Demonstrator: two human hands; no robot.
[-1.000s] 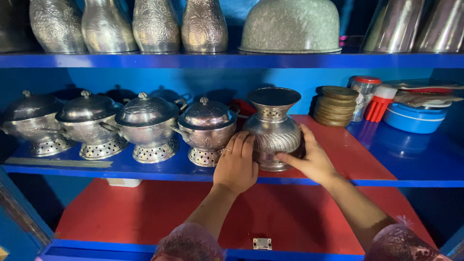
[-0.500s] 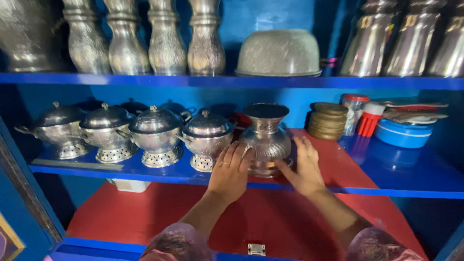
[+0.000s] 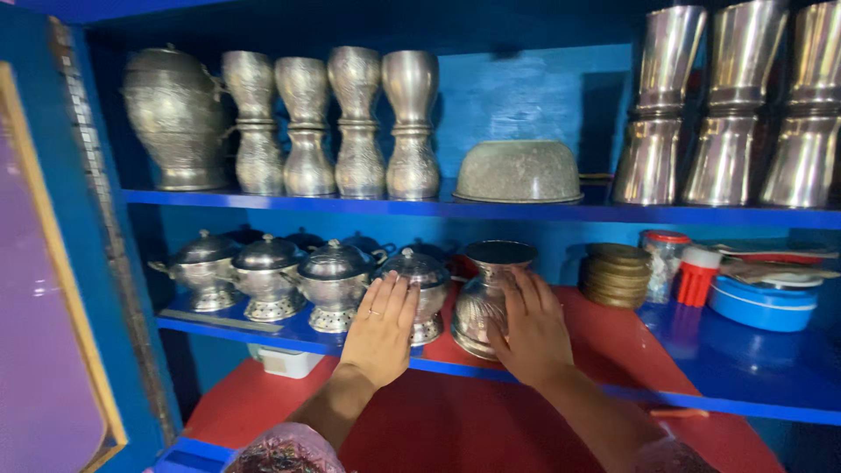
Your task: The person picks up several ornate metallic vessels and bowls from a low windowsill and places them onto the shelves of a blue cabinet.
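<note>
Blue shelving unit, a purple panel with a yellow frame (image 3: 35,289) at its far left edge. Top shelf (image 3: 491,210), left to right: a fat embossed metal jar (image 3: 173,118), four slim embossed vases (image 3: 331,123), an upturned metal bowl (image 3: 519,172), then three tall plain steel vessels (image 3: 731,105) at the right end. Middle shelf (image 3: 745,368): a row of lidded silver pots on pierced feet (image 3: 263,276) along the left half, near the front edge. Left hand (image 3: 380,328) lies flat with fingers spread a little, palm against the rightmost lidded pot (image 3: 423,280) — holding nothing, a ring on one finger. Just right of that pot, on a red mat (image 3: 613,337) near the shelf's front edge, stands the silver vase with flared mouth (image 3: 491,293), upright. Right hand (image 3: 533,328) lies open against the vase's right flank, fingers straight and pointing up — touching it, not closed around it. Farther right, toward the back of the shelf: a stack of brass-coloured discs (image 3: 616,274), a clear jar with red lid (image 3: 663,263), a red and white brush-like piece (image 3: 698,276), and a blue round tub (image 3: 762,302) at the right end. Lower shelf shows red (image 3: 455,420).
</note>
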